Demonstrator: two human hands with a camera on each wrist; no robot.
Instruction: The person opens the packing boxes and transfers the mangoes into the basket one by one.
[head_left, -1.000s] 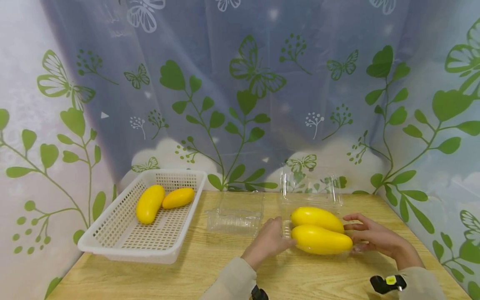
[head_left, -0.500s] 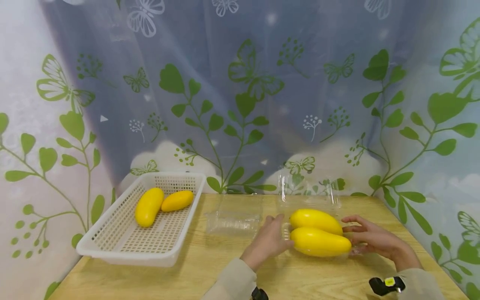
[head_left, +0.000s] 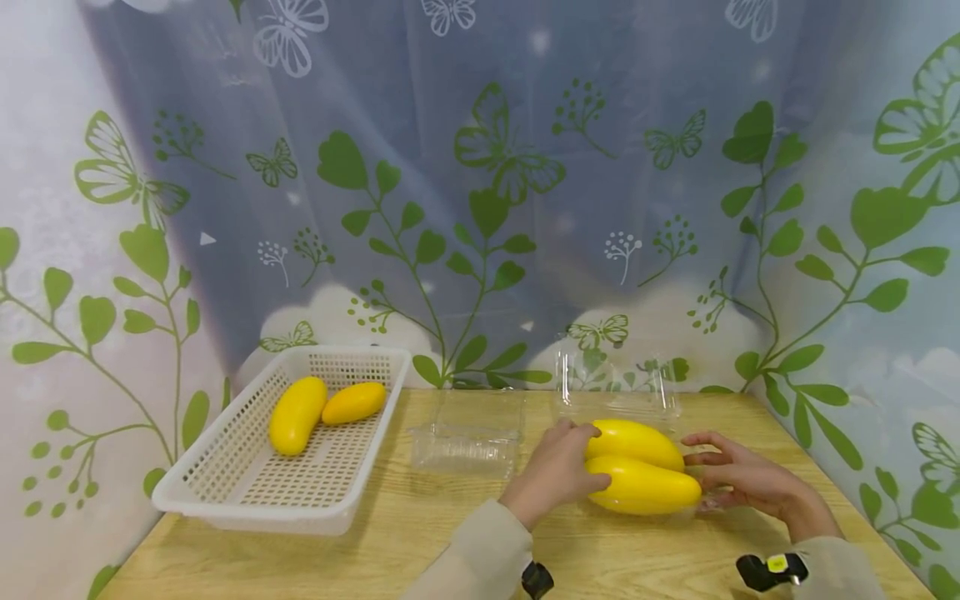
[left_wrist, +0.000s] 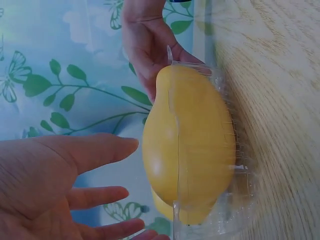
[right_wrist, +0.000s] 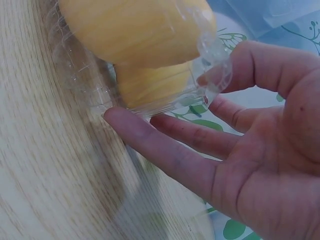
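Observation:
Two smooth yellow papaya-like fruits lie side by side in a clear plastic clamshell box, the front fruit (head_left: 643,487) nearer me and the back fruit (head_left: 641,442) behind it. The box's lid (head_left: 618,392) stands raised at the back. My left hand (head_left: 555,471) is at their left ends, thumb and fingers spread; in the left wrist view its thumb (left_wrist: 107,150) points at the fruit across a small gap. At the other end my right hand (head_left: 757,479) holds the box, its thumb at the crinkled plastic rim (right_wrist: 217,72) and fingertips along the end wall.
A white slatted basket (head_left: 255,504) on the left holds two more yellow fruits, a larger one (head_left: 297,415) and a smaller one (head_left: 355,403). Between basket and hands sits another clear plastic box (head_left: 465,450), lid up. A patterned curtain (head_left: 480,250) hangs behind the wooden table (head_left: 420,550).
My left hand has moved right from beside the box to over the left ends of the fruits. The right hand and the fruits have stayed in place; the view has tipped up slightly.

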